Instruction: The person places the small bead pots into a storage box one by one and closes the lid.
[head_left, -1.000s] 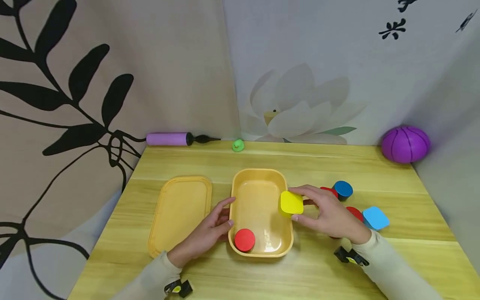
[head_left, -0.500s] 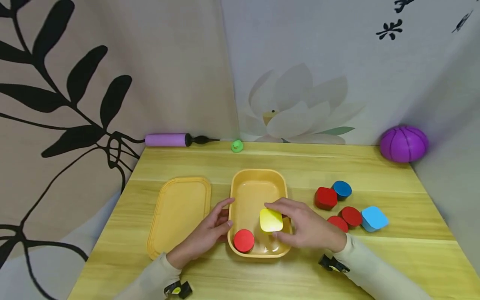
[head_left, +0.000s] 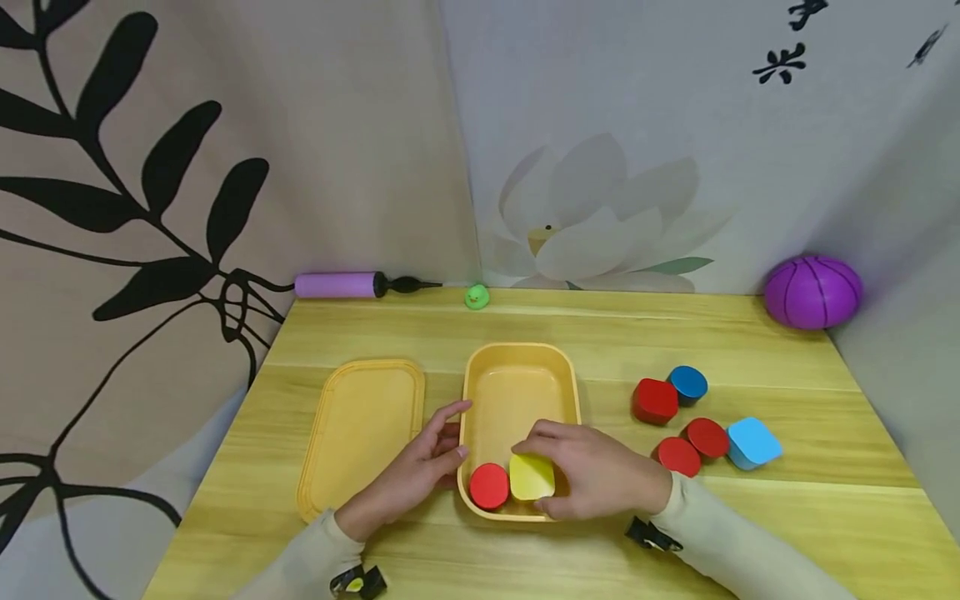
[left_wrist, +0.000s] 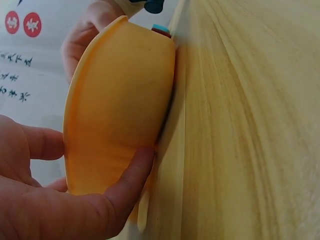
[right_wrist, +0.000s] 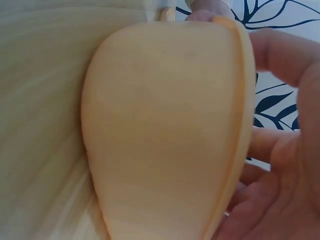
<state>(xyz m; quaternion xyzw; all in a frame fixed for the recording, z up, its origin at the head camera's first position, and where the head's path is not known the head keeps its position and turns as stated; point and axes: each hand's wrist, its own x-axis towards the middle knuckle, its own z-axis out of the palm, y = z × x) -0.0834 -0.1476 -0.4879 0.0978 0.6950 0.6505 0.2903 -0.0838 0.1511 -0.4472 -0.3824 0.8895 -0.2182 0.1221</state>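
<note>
A yellow block with rounded corners is pinched between the fingers and thumb of the right hand, low in the front of the orange box. Just left of it in the box lies a round red block. The left hand rests with its fingers against the box's left side. In the left wrist view that hand touches the box's outer wall. The right wrist view has the box wall hiding the block, with the right hand reaching over the rim.
An orange lid lies left of the box. Right of it are red blocks, a dark blue one and a light blue one. Along the back stand a purple pump, a small green toy and a purple ball.
The right hand has carried the yellow block from above the box's right rim leftward and down beside the red block. The left hand has stayed at the box's side.
</note>
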